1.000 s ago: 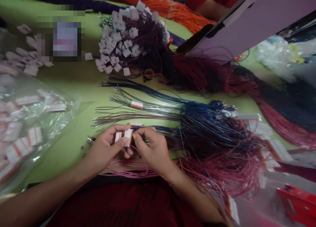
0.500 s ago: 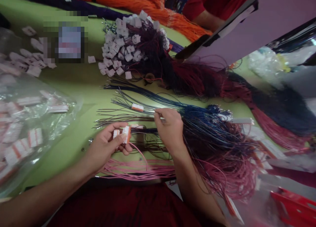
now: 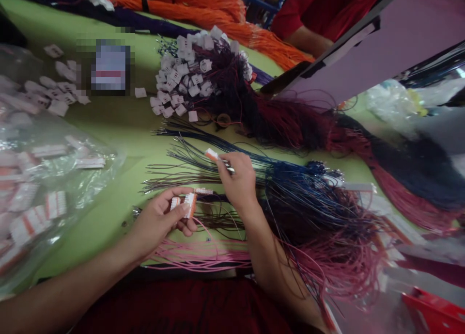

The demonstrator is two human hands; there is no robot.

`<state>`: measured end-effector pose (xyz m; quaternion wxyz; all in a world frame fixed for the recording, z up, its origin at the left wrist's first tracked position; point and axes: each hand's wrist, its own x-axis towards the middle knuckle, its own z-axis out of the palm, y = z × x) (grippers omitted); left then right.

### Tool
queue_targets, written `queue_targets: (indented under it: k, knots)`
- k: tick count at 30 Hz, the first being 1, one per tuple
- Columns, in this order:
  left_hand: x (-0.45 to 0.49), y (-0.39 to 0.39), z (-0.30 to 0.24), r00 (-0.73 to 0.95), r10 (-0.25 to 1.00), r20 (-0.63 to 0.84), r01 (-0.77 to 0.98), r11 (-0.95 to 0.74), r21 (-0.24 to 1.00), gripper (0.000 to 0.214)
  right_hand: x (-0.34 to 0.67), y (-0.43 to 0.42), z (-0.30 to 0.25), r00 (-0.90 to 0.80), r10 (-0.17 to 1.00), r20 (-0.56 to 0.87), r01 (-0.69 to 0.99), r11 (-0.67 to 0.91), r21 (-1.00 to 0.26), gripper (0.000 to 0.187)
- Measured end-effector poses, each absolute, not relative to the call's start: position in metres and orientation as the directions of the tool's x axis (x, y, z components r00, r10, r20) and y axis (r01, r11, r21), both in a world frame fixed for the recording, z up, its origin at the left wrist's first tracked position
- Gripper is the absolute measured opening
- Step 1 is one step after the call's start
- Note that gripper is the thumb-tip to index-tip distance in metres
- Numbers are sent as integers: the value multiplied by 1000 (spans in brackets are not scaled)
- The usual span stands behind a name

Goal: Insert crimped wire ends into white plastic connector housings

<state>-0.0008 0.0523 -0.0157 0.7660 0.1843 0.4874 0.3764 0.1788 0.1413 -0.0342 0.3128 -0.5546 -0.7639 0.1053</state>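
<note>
My left hand [image 3: 160, 222] clamps two white-orange connectors [image 3: 191, 202] over the near counter [image 3: 127, 125], orange edge rightward, presumably for access. Apart, farther right, my right hand [image 3: 238, 181] meets another connector [image 3: 211, 154]; grip indeterminate.

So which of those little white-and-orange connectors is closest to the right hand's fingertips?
The connector at the fingertips of the right hand. Two more connectors sit in the left hand, and another connector lies just beyond them.

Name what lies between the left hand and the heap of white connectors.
In the head view, dark blue wires lie nearer the heap of white connectors and brownish wires nearer the left hand, with green tabletop showing around them.
</note>
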Motion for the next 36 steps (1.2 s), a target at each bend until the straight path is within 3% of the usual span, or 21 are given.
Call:
queue_targets:
  k: [4,8,10,12,15,17,20,23,28,30,33,36]
  knots:
    - [-2,53,-14,237,746,-623,-472,649,597,35,173,115,-1,-101,949,299,685,285,-671,11]
    - [-2,56,-14,240,740,-628,-628,612,481,22,166,89,31,-396,893,213,548,416,-726,8]
    - [-3,57,-14,268,713,-648,-649,630,426,26,168,89,33,-423,884,198,544,423,-725,9]
    - [-4,57,-13,294,687,-665,-624,664,411,27,174,99,22,-324,920,219,670,387,-634,13]
    - [-6,56,-10,300,675,-674,-584,689,430,29,182,120,-7,-284,937,203,890,336,-306,16]
    - [-6,56,-9,304,666,-681,-558,704,439,34,186,130,-24,-319,938,138,936,335,-108,15]
    - [-4,57,-8,303,665,-683,-521,715,466,40,190,136,-36,-339,931,136,937,348,-43,15]
    - [-4,57,-9,289,676,-678,-493,712,500,49,197,134,-32,-318,923,218,917,358,-177,15]
    - [-5,55,-13,262,714,-649,-456,684,569,53,200,116,5,-167,936,310,793,314,-523,10]
    - [-4,54,-15,238,736,-634,-447,662,601,51,189,101,24,-251,927,279,689,373,-621,10]
    - [-2,54,-17,186,759,-623,-453,629,632,50,167,78,40,-555,820,139,435,429,-791,14]
    - [-1,55,-16,176,770,-613,-461,615,640,47,158,68,31,-478,877,37,464,289,-837,14]
